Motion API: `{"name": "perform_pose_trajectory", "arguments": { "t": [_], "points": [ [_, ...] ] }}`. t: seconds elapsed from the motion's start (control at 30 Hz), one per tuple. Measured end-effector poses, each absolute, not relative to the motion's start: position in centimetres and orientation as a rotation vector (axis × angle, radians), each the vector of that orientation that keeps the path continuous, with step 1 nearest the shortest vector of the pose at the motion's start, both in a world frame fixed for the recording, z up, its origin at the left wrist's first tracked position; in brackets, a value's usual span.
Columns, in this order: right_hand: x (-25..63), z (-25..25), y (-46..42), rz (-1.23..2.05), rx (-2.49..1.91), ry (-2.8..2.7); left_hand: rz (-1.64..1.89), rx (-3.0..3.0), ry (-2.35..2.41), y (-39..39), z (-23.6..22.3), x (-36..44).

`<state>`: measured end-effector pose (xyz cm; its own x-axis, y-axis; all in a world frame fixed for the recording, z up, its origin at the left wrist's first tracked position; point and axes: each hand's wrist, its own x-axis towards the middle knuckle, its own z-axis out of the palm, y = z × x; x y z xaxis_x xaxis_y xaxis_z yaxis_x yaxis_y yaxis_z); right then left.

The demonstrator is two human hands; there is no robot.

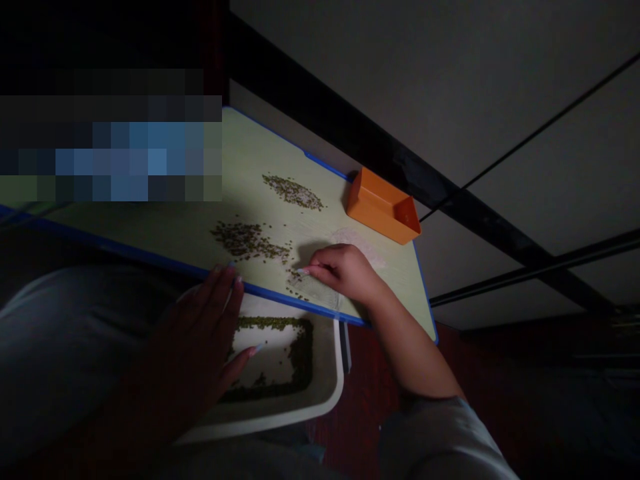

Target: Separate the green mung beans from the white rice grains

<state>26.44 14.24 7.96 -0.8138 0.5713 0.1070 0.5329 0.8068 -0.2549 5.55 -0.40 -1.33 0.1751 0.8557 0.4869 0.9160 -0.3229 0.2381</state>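
Big blurry squares (110, 137) hid part of the pale board (240, 153) and whatever was there. The board's left end went past the edge of the picture. The board and the dark left hand (210, 327) covered parts of the white tub (333, 403). The little green and brown bits (237, 239) were too small to name. You couldn't tell if the right hand (347, 270) pinched any. The bottom edge cut off the right sleeve (445, 427).

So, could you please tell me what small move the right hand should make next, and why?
Perhaps the right hand should sweep the green grains by its fingertips over the blue edge, since the white tub below holds similar grains.
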Motion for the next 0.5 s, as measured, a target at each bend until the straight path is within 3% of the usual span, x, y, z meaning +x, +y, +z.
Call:
{"name": "perform_pose_trajectory", "arguments": {
  "t": [0.27, 0.5],
  "points": [
    [25.90, 7.42, 14.13, 0.304, -0.733, -2.812, -0.839, -2.318, -1.761, -0.42, -1.20, 5.56],
    [25.91, 7.78, 13.87, 0.490, -0.775, -2.777, -0.842, -2.312, -1.764, -0.38, -1.30, 5.60]
  ]
}}
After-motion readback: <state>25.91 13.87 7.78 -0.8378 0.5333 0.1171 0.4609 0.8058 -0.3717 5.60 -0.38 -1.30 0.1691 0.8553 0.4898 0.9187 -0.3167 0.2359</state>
